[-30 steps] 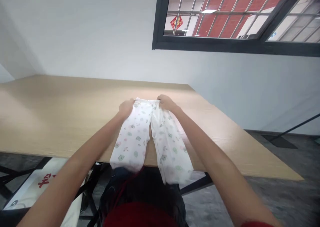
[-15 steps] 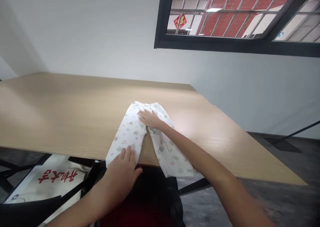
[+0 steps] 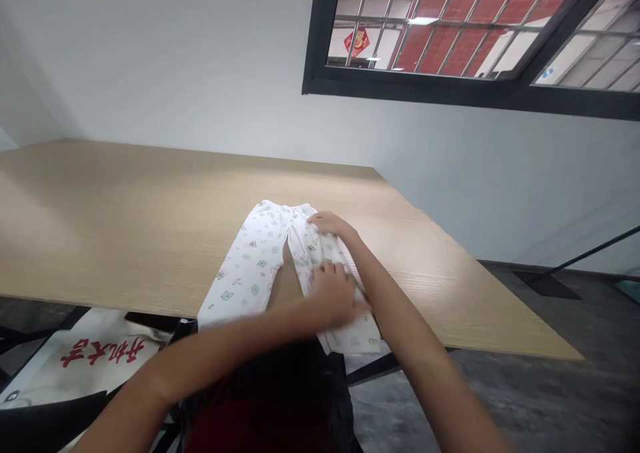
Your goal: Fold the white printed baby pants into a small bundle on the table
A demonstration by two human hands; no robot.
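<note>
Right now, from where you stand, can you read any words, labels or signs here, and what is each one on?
Red Chinese characters on the white bag: they seem to read "开机大吉", though blurred, so I am unsure.
Red diamond-shaped sign beyond the window: its gold mark is too small to read.
Small blue-and-white sticker at the window: too small to read.

White baby trousers [image 3: 255, 266] dotted with pale green prints, more under the left hand [image 3: 333, 294]; below the grip, red lettering on a white bag [image 3: 103, 353]!
</note>
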